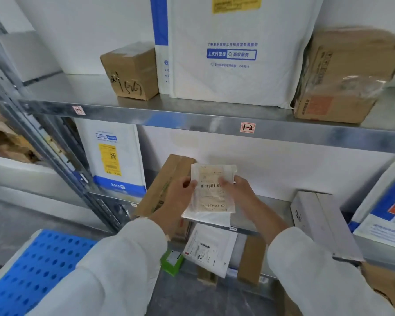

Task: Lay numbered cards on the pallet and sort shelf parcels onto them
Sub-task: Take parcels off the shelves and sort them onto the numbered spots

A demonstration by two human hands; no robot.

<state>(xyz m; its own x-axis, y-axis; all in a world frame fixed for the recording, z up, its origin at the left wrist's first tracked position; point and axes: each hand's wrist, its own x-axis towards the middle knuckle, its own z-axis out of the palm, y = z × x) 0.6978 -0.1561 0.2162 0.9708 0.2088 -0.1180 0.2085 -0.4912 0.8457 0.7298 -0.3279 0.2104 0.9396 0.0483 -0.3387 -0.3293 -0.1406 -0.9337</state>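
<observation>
I hold a small flat white parcel (pixel 211 190) with a barcode label in front of the middle shelf. My left hand (pixel 177 196) pinches its left edge and my right hand (pixel 238 191) pinches its right edge. The label faces me, upside down. A corner of the blue perforated pallet (pixel 34 272) shows at the lower left, partly hidden by my left sleeve. No numbered cards are in view.
The metal shelf rack (pixel 192 120) carries tags, one reading 1-2 (pixel 248 127). On top stand a small brown box (pixel 131 70), a large white mailer (pixel 232 49) and a taped carton (pixel 342 76). Lower shelves hold a brown box (pixel 167 179), white mailers, a grey box (pixel 319 222) and a green item (pixel 172 262).
</observation>
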